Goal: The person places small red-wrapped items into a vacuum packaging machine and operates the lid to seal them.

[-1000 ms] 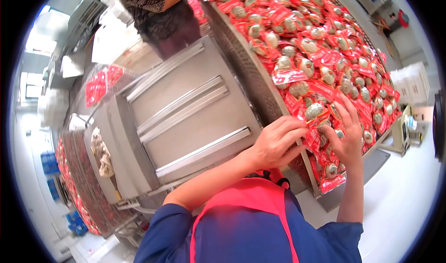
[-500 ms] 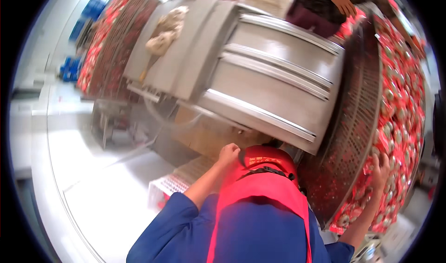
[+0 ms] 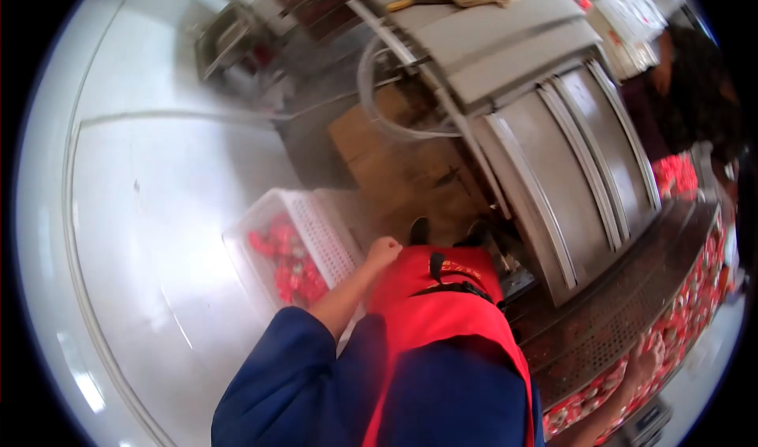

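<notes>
My left hand hangs in front of the red apron with its fingers curled in, and nothing shows in it. At the right, my right hand reaches over the red packages, touching or just above them; I cannot tell which. Its fingers look stretched out, though blurred. The packages are red and clear, with pale roundish contents, and lie in rows along a perforated dark metal tray.
Left of my legs stands a white perforated crate with red packages inside. Ahead is a steel machine or table with ridged panels. Cardboard lies on the floor under a clear hose. Another person stands at the far right.
The view has swung left, so the steel machine and tray now sit farther right and the crate shows more fully. My right hand remains over the packages; my left stays by the apron.
</notes>
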Tool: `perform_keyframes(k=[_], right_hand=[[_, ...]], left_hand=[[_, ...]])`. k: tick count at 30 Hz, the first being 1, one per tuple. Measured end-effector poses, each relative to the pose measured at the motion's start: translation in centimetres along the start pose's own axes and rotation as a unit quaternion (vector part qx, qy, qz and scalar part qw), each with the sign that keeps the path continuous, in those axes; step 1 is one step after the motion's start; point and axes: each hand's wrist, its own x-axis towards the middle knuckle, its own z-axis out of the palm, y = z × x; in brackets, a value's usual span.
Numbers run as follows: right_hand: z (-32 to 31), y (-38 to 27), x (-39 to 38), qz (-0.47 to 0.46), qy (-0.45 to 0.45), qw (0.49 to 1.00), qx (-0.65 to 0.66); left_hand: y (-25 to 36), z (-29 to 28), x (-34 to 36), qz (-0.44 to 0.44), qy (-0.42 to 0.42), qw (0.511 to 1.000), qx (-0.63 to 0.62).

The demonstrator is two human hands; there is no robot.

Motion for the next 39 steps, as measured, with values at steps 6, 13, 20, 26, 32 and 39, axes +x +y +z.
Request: perform_keyframes(k=[6,13,20,26,32,39], right_hand=[[-1.8,-26.9,8.4,-0.177,-0.199,0.81,0.523],[-0.9,-48.3,1.9,-0.674,-0.306,0.58,0.34],[2.1,-52.7,4.6,-0.659,-0.276,0.651,0.257],[5.1,-50.0,6.6,-0.647,-0.304,0.69,0.113],[2.6,-46.0,1.2,-0.663,-0.345,0.65,0.136],[-0.2,-44.6,-4.9,-0.569,-0.411,0.657,0.276]], left_hand=[[1.1,-0.6,-3.0,-0.017,0.151,0.979,-0.133],[1.4,4.1,-14.8,-0.017,0.333,0.9,-0.28],[1.3,4.2,-23.7,-0.143,0.451,0.731,-0.491],[-10.9,-2.8,-19.5,-0.166,0.643,0.674,-0.325],[-25.8,-6.8,-12.2,-0.34,0.676,0.631,-0.171],[-29.2,-12.8,-6.7,-0.308,0.596,0.659,-0.341]])
